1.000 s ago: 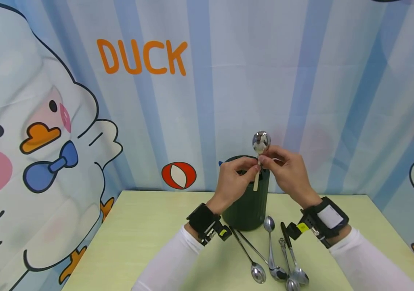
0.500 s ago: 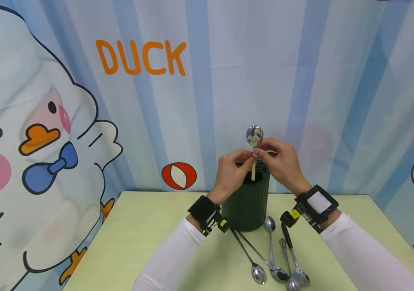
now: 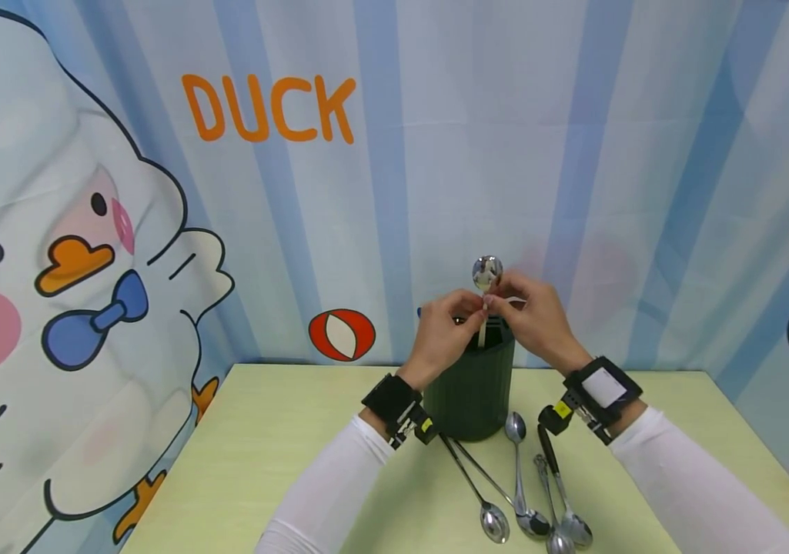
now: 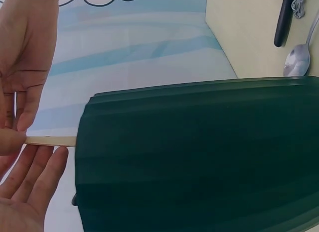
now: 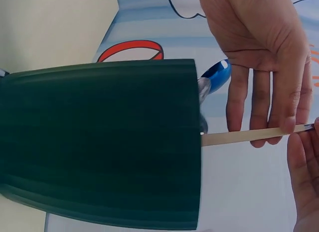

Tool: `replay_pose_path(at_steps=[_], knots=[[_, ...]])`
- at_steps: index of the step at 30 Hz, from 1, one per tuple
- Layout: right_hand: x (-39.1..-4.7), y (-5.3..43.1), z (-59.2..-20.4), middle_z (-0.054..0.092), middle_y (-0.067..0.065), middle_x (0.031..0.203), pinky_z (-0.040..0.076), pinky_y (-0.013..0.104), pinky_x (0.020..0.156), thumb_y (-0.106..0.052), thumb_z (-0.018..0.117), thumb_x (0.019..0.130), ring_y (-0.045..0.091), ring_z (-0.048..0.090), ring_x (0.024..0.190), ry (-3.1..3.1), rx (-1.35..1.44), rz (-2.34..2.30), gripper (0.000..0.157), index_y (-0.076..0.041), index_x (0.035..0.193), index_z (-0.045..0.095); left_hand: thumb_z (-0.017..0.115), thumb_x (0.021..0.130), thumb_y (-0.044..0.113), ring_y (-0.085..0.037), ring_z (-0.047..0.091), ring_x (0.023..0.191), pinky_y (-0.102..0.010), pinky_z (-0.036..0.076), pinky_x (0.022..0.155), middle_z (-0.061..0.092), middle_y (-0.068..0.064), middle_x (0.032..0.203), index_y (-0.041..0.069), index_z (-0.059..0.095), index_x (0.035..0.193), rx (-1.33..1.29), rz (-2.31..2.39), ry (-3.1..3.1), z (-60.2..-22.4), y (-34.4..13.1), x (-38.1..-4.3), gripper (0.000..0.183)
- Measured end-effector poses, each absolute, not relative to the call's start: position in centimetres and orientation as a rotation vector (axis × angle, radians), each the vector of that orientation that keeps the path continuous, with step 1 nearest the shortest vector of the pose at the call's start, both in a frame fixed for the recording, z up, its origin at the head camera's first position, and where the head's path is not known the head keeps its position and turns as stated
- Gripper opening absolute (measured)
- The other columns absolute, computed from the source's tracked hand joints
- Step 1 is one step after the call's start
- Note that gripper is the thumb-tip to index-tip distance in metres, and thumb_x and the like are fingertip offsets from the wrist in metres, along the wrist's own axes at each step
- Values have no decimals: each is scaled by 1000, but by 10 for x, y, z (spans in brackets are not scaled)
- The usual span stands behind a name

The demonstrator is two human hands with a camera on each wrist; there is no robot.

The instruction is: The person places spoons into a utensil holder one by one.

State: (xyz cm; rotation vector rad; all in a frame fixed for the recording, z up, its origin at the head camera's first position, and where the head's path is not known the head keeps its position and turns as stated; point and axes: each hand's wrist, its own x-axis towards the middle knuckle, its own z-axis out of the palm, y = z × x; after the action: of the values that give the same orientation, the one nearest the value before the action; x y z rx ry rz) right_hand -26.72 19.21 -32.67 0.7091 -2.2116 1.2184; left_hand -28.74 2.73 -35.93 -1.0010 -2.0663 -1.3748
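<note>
Both hands hold one spoon (image 3: 487,272) upright above a dark green ribbed container (image 3: 469,396). Its shiny metal bowl points up. The flat, pale handle (image 5: 229,138) runs down into the container's mouth, its lower end hidden behind the wall. My left hand (image 3: 439,335) pinches the handle between thumb and fingers. Just below the bowl, my right hand (image 3: 539,319) pinches it from the other side. Inside the container, a blue spoon (image 5: 220,75) and a silvery piece stick out past the rim in the right wrist view.
On the pale yellow table (image 3: 283,431), several metal spoons lie before the container, among them a long-handled spoon (image 3: 494,522) and a black-handled spoon (image 3: 576,529). A striped curtain (image 3: 436,154) printed with a duck hangs close behind.
Both hands and the spoon first rise and shift slightly left, then come down a little, the handle now lower in the container's mouth. The spoons on the table stay put.
</note>
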Motion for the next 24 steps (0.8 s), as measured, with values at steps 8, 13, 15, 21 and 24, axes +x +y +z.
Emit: replay_pose_path(at_steps=[8,13,15,21,24], knots=[[-273,195,-340,62,3,86,54,40,74,-15,61,90,16,60,84,-2242,698,1192,4,-12,92,60,58,92,15,-3,56,89,-20,50,75,62,-2,99,12,53,116,-988,-1407,-2093,-366,30,-291,25],[-273,197,-350,62,2,85,54,41,75,-14,63,89,17,60,84,-2259,681,1188,4,-12,90,60,61,90,13,-1,56,84,-17,50,68,63,1,93,13,56,108,-976,-1293,-2101,-370,31,-292,18],[-273,197,-354,61,2,85,54,42,77,-13,63,88,17,60,84,-2270,670,1188,4,-12,90,59,61,89,11,0,56,81,-16,49,66,62,2,90,13,56,105,-977,-1261,-2112,-372,32,-292,17],[-273,197,-363,60,0,84,54,40,76,-14,64,88,15,59,85,-2284,645,1192,4,-13,89,59,63,89,13,3,55,77,-14,49,66,62,3,86,13,59,98,-959,-1225,-2158,-378,33,-293,10],[-274,197,-365,61,0,85,55,39,73,-15,64,88,15,59,82,-2286,644,1201,5,-14,89,60,63,88,14,4,54,75,-14,48,65,63,4,85,15,60,94,-934,-1202,-2179,-380,33,-293,7]])
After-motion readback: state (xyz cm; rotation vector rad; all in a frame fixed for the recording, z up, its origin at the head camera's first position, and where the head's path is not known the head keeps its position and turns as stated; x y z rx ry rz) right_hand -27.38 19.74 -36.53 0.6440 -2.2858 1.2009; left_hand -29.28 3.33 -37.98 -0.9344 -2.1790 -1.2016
